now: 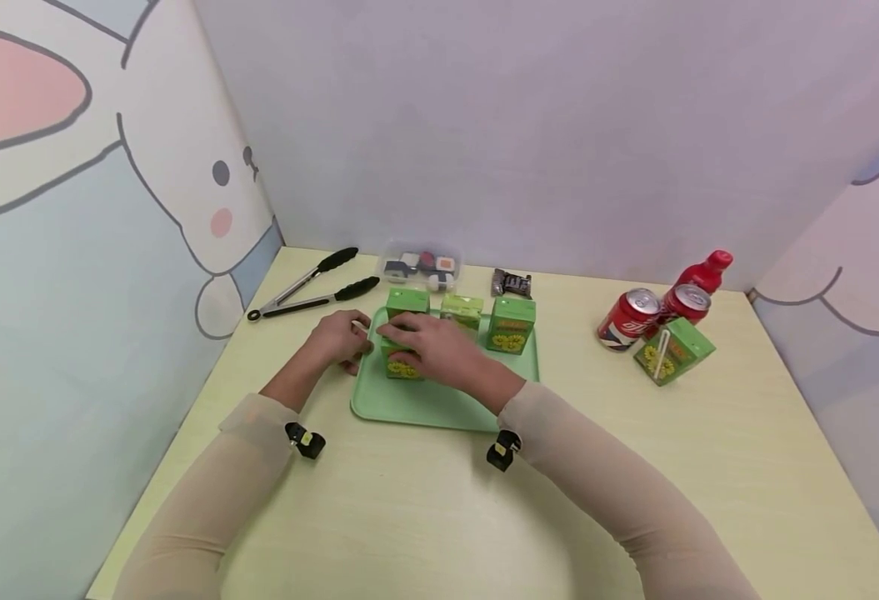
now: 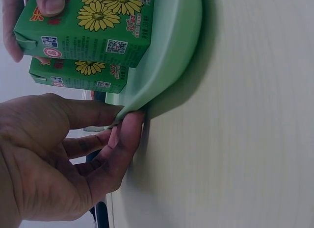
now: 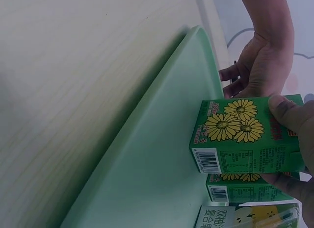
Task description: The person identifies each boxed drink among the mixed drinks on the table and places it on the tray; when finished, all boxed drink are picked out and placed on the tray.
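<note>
My left hand (image 1: 340, 340) pinches the left rim of a pale green tray (image 1: 439, 407) between thumb and fingertips, as the left wrist view shows. On the tray's left side my right hand (image 1: 445, 348) grips a green drink carton (image 3: 235, 139) printed with yellow flowers, thumb on its flowered face. Behind it stands a second such carton (image 1: 408, 299), close up to the first. Farther right on the tray are a lighter green carton (image 1: 462, 309) and another flowered carton (image 1: 511, 326). The right hand covers much of the held carton in the head view.
Black-tipped tongs (image 1: 312, 283) lie spread at the back left. Behind the tray are a clear box (image 1: 420, 265) of small items and a dark wrapped packet (image 1: 511, 283). At the right stand red cans (image 1: 629, 320), a red bottle (image 1: 706, 272) and a tilted green carton (image 1: 674, 352).
</note>
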`<state>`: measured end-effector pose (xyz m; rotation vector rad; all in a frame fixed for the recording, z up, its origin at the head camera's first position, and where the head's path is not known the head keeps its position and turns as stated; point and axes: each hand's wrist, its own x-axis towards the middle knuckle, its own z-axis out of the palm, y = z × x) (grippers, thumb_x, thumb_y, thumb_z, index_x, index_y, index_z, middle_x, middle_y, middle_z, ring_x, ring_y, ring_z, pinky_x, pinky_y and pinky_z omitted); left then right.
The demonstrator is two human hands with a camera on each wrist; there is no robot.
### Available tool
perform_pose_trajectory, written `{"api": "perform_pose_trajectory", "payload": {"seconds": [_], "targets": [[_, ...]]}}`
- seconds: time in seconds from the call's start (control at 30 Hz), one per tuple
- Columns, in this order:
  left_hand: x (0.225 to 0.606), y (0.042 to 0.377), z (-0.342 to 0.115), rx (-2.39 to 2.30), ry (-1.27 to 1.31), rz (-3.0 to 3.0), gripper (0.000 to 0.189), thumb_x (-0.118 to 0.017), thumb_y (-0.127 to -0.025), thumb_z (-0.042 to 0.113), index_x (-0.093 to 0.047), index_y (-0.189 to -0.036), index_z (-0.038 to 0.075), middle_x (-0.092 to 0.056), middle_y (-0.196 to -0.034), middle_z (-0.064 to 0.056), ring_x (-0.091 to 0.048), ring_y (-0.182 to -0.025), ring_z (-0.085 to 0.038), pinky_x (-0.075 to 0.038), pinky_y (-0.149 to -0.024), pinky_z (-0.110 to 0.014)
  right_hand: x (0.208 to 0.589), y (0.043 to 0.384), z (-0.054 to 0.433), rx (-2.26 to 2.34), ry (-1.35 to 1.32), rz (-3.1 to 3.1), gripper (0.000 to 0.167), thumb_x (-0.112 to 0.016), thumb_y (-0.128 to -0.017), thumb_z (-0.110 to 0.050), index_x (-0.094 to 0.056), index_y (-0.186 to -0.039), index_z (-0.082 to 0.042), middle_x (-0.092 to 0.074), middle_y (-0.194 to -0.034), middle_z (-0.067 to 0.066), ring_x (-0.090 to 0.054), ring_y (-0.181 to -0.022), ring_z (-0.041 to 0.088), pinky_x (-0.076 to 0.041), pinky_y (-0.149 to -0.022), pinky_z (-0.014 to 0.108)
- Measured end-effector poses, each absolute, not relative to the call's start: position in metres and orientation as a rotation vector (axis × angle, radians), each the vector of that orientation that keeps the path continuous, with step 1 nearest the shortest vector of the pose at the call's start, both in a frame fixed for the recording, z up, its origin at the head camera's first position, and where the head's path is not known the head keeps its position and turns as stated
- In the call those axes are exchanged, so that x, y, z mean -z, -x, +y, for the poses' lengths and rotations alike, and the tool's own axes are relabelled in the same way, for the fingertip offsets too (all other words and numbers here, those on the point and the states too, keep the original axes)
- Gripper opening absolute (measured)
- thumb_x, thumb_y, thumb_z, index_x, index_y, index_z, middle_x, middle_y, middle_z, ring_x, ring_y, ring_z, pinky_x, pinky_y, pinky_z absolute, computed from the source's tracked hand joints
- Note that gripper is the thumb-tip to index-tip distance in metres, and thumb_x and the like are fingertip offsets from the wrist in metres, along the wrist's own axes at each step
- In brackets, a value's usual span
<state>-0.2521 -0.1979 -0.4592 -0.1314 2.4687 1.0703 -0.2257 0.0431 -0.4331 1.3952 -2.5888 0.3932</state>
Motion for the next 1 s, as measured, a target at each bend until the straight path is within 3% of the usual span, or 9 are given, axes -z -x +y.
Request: {"api": "perform_pose_trajectory", "payload": {"seconds": [0.6,1.0], "targets": [[0.457,0.25,-0.196,-1.056,0.128,2.465,0.051,-0.069,-0.107,0.009,-0.053,-0.155,0.004,-0.068,-0.131,-0.02,-0.073,-0.079,-0.019,-0.071,-0.066,-0.034,0.425,0.222,0.037,-0.487,-1.299,-2.734,0.053,-0.079,-0.104,-0.031,-0.068,-0.153,-0.018,-0.072,-0.149,0.009,-0.079,-0.114,0.027,-0.07,-0.093,0.043],[0.455,0.25,-0.195,-1.049,0.144,2.464,0.05,-0.07,-0.107,0.008,-0.054,-0.154,0.005,-0.068,-0.131,-0.02,-0.072,-0.073,-0.017,-0.07,-0.064,-0.034,0.424,0.22,0.034,-0.523,-1.26,-2.757,0.053,-0.081,-0.103,-0.03,-0.069,-0.153,-0.018,-0.072,-0.148,0.008,-0.079,-0.116,0.027,-0.069,-0.095,0.043]]}}
